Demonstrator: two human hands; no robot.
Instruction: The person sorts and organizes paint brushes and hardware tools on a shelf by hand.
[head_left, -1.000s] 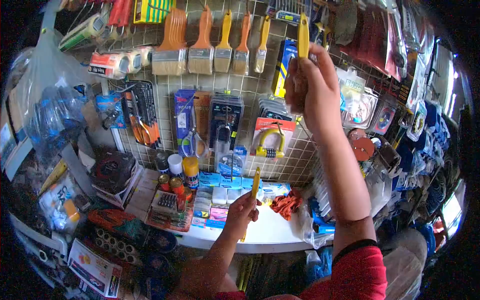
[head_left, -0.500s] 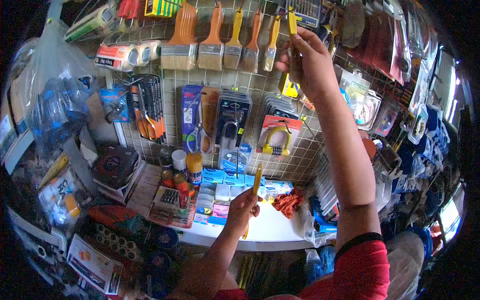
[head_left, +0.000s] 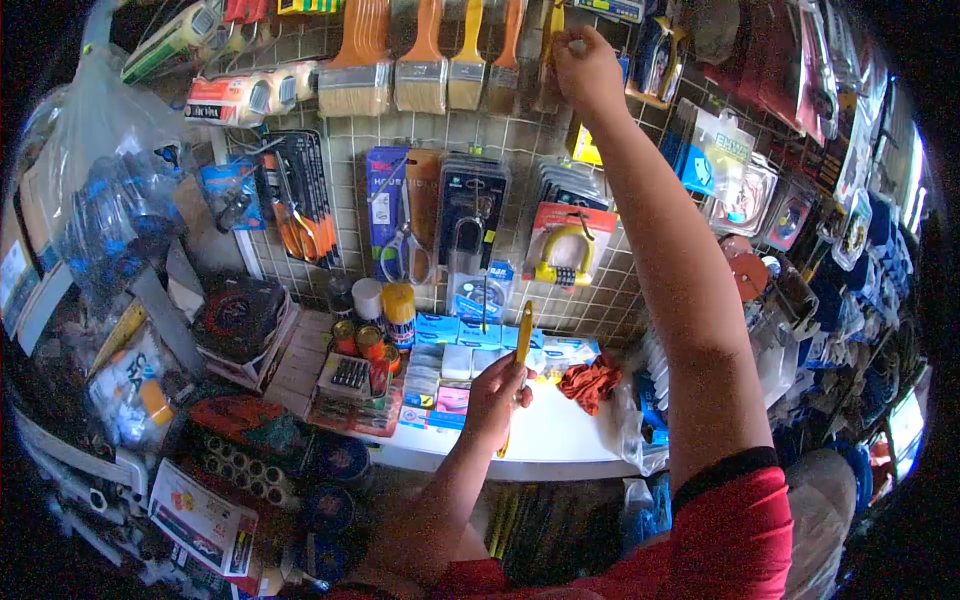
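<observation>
My right hand [head_left: 588,72] is raised to the hanging row, its fingers closed on a narrow yellow-handled paintbrush [head_left: 556,28] at the hook. The brush's lower part is dim beside my fingers. Lower down, my left hand [head_left: 492,398] grips a slim yellow-handled paintbrush [head_left: 525,335] upright; a hole shows at the handle's top, and my fingers hide the middle. A yellow end sticks out below the palm. Left of my right hand hang an orange-handled brush [head_left: 504,78], a yellow-handled brush [head_left: 467,75] and wider orange-handled brushes [head_left: 418,75].
A wire grid [head_left: 340,180] carries scissors [head_left: 408,250], a yellow padlock [head_left: 567,262] and other packs. Beneath it, a white shelf [head_left: 560,435] holds blue boxes [head_left: 437,328], spray cans [head_left: 398,305] and a crumpled red cloth [head_left: 590,383]. A plastic bag [head_left: 110,120] hangs at left.
My right hand has moved left and up, bringing its yellow-handled paintbrush to the narrow brush's place in the row. The view has shifted slightly; my left hand keeps its grip.
</observation>
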